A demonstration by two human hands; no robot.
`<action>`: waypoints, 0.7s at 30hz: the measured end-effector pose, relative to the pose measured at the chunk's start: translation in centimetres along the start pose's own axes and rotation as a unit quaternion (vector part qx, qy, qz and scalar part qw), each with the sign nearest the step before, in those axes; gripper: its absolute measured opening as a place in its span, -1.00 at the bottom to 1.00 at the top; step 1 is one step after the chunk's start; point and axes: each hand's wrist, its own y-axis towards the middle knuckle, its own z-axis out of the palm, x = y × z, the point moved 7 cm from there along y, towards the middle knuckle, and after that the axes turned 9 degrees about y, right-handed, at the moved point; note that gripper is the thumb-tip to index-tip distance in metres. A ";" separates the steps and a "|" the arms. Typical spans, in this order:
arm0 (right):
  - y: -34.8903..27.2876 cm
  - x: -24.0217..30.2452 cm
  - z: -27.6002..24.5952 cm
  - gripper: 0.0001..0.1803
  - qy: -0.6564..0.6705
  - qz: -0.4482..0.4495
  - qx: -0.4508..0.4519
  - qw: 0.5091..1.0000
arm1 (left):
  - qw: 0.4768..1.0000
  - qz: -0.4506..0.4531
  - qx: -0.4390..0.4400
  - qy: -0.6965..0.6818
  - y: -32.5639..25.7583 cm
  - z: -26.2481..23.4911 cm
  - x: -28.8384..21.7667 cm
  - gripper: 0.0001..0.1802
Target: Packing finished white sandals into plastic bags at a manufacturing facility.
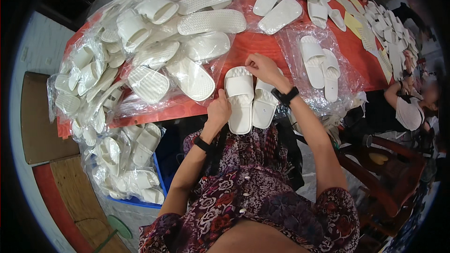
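Head view: left hand and right hand grip 2 white slippers.

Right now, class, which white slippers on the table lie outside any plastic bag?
The pair at the table's near edge, under the left hand and right hand. It lies bare on the red table; the rest nearby are bagged.

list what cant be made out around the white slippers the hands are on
Head view, the only one:
- Right hand covers the toe end of the right slipper.
- Left hand hides the left slipper's near edge.
- Bagged slippers: glare and clear plastic blur their count.
- Far slippers by the rim: too small, bent.
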 end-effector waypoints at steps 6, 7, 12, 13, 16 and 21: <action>-8.8 2.6 -2.6 -0.88 0.035 0.087 -0.125 0.988 | 0.999 -0.001 0.010 -0.044 0.6 0.2 0.1 -0.69; -10.4 2.4 -2.0 -0.88 0.023 0.078 -0.133 0.988 | 0.998 0.002 0.008 -0.057 0.8 0.5 0.2 -0.68; -14.5 0.8 1.5 -0.68 -0.030 0.074 -0.154 0.985 | 0.998 0.020 -0.017 -0.053 1.1 0.8 0.3 -0.66; -14.2 0.9 1.8 -0.68 -0.032 0.074 -0.157 0.984 | 0.999 -0.004 -0.001 -0.053 1.3 1.0 0.4 -0.65; -12.5 1.5 3.7 -0.52 -0.106 0.032 -0.156 0.982 | 0.998 -0.041 0.020 -0.054 1.3 1.1 0.7 -0.62; -10.1 0.1 3.8 -0.55 -0.147 0.071 -0.223 0.961 | 0.995 -0.025 -0.005 -0.095 2.2 1.2 -0.3 -0.60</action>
